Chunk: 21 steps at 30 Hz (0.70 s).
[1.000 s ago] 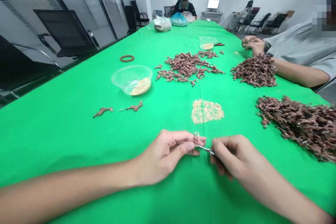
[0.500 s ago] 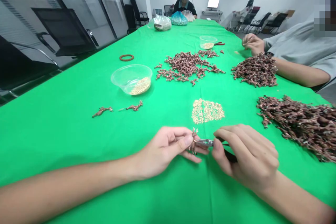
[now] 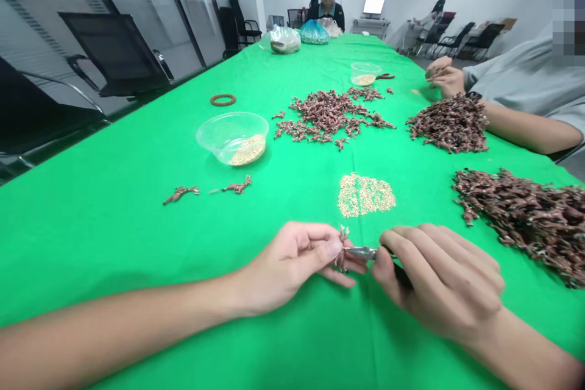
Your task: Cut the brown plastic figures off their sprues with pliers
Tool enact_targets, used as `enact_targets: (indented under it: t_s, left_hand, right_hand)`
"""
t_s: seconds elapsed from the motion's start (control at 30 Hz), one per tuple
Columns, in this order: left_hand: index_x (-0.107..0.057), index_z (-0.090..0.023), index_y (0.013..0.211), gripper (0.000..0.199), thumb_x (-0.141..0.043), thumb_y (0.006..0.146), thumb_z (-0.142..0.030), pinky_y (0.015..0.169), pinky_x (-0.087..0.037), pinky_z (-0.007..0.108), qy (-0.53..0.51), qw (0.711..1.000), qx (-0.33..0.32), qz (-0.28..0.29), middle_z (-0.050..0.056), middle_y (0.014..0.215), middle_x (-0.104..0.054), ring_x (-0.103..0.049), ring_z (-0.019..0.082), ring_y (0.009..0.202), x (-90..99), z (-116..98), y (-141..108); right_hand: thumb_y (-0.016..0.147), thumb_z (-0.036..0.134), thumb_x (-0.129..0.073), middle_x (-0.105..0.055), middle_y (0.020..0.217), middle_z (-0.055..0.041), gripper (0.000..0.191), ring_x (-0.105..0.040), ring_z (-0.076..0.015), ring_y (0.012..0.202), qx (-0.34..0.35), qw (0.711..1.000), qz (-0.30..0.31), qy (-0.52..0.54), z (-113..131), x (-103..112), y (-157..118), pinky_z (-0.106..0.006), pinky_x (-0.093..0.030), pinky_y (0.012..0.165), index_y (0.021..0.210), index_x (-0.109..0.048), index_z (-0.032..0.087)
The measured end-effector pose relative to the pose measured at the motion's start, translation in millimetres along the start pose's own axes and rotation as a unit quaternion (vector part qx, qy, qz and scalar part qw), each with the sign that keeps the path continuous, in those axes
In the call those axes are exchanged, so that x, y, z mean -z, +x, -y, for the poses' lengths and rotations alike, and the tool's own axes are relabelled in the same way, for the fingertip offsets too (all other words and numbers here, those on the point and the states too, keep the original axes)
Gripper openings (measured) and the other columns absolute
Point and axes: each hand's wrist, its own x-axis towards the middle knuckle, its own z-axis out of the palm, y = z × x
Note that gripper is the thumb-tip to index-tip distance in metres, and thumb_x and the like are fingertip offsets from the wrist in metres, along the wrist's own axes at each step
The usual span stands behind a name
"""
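As L hand [image 3: 290, 265] holds copper piece [image 3: 342, 248], R hand [image 3: 439, 280] aims pliers [image 3: 361, 253] left.

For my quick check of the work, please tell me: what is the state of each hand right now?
Left hand: closed, pinching a small branched copper-coloured piece.
Right hand: closed, holding small pliers.
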Motion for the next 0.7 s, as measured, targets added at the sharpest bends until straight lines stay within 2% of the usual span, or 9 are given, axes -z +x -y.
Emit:
enact_targets:
  t_s: [0.07, 0.1, 0.2, 0.27, 0.37, 0.43, 0.5, 0.6, 0.7]
  left_hand:
    - [-0.069, -0.006, 0.102, 0.023, -0.056, 0.098, -0.024, 0.091, -0.06, 0.039, 0.026, 1.0, -0.009, -0.01, 0.015, 0.108, -0.073, -0.07, 0.025, 0.105, -1.3, 0.3, -1.2]
    - [-0.069, -0.005, 0.104, 0.024, -0.056, 0.098, -0.024, 0.093, -0.059, 0.039, 0.041, 0.999, -0.013, -0.014, 0.016, 0.109, -0.073, -0.069, 0.025, 0.105, -2.1, 0.7, -1.9]
    - [-0.069, -0.003, 0.109, 0.027, -0.055, 0.098, -0.025, 0.095, -0.058, 0.041, 0.087, 0.996, -0.018, -0.017, 0.017, 0.112, -0.072, -0.068, 0.025, 0.103, -4.4, 2.1, -3.8]
    - [-0.068, -0.003, 0.112, 0.029, -0.055, 0.098, -0.024, 0.096, -0.057, 0.041, 0.104, 0.994, -0.017, -0.012, 0.018, 0.113, -0.071, -0.068, 0.026, 0.104, -5.6, 3.0, -4.3]
    - [-0.069, -0.003, 0.113, 0.029, -0.054, 0.098, -0.024, 0.097, -0.056, 0.041, 0.108, 0.994, -0.02, -0.007, 0.018, 0.113, -0.071, -0.068, 0.026, 0.105, -6.5, 3.2, -3.5]
    - [-0.069, -0.003, 0.112, 0.029, -0.054, 0.098, -0.024, 0.095, -0.057, 0.04, 0.099, 0.995, -0.018, -0.012, 0.017, 0.112, -0.071, -0.069, 0.024, 0.103, -6.5, 2.4, -2.5]
    - [-0.07, -0.004, 0.11, 0.028, -0.054, 0.099, -0.025, 0.093, -0.058, 0.039, 0.079, 0.997, -0.012, -0.016, 0.017, 0.112, -0.072, -0.069, 0.024, 0.103, -5.8, 1.1, -1.3]
    - [-0.069, -0.006, 0.108, 0.026, -0.055, 0.098, -0.025, 0.091, -0.06, 0.039, 0.039, 0.999, 0.0, -0.013, 0.017, 0.112, -0.073, -0.069, 0.027, 0.108, -3.7, -1.4, 0.5]
    - [-0.07, -0.006, 0.106, 0.024, -0.057, 0.097, -0.025, 0.088, -0.061, 0.039, 0.014, 1.0, 0.009, -0.006, 0.019, 0.111, -0.074, -0.069, 0.03, 0.111, -1.5, -2.8, 2.0]
  right_hand:
    - [0.09, 0.022, -0.058, -0.057, 0.055, -0.0002, 0.025, -0.046, -0.0109, 0.046, -0.145, 0.978, 0.115, 0.092, 5.5, 1.0, 1.4, -0.029, -0.03, 0.048, 0.065, -0.059, 0.017]
    - [0.094, 0.027, -0.052, -0.052, 0.05, 0.0019, 0.036, -0.041, -0.009, 0.043, -0.23, 0.941, 0.192, 0.157, 7.9, 2.0, 2.1, -0.029, -0.027, 0.045, 0.06, -0.054, 0.018]
    - [0.099, 0.043, -0.039, -0.048, 0.047, 0.0029, 0.049, -0.038, -0.008, 0.041, -0.434, 0.747, 0.376, 0.335, 11.7, 6.4, 4.4, -0.025, -0.025, 0.042, 0.06, -0.053, 0.019]
    - [0.098, 0.052, -0.038, -0.053, 0.05, 0.0017, 0.051, -0.042, -0.0088, 0.041, -0.503, 0.641, 0.418, 0.401, 11.2, 9.5, 6.4, -0.023, -0.029, 0.041, 0.065, -0.058, 0.018]
    - [0.096, 0.057, -0.038, -0.058, 0.051, -0.0003, 0.054, -0.048, -0.0099, 0.041, -0.535, 0.58, 0.428, 0.44, 8.6, 12.1, 8.6, -0.022, -0.033, 0.04, 0.067, -0.06, 0.017]
    - [0.098, 0.054, -0.036, -0.059, 0.054, -0.0009, 0.054, -0.051, -0.0105, 0.045, -0.52, 0.614, 0.405, 0.435, 7.2, 11.5, 7.7, -0.023, -0.035, 0.042, 0.067, -0.059, 0.017]
    - [0.098, 0.049, -0.041, -0.055, 0.053, 0.0009, 0.049, -0.048, -0.0101, 0.046, -0.466, 0.723, 0.341, 0.378, 6.6, 9.1, 4.7, -0.024, -0.033, 0.044, 0.064, -0.058, 0.018]
    - [0.094, 0.034, -0.054, -0.054, 0.054, 0.0031, 0.032, -0.045, -0.009, 0.047, -0.323, 0.899, 0.178, 0.237, 6.1, 3.4, -1.4, -0.026, -0.033, 0.048, 0.066, -0.06, 0.018]
    - [0.089, 0.018, -0.059, -0.062, 0.065, 0.0014, 0.012, -0.054, -0.0095, 0.055, -0.216, 0.963, 0.059, 0.149, 5.3, -1.2, -4.8, -0.025, -0.04, 0.056, 0.079, -0.064, 0.017]
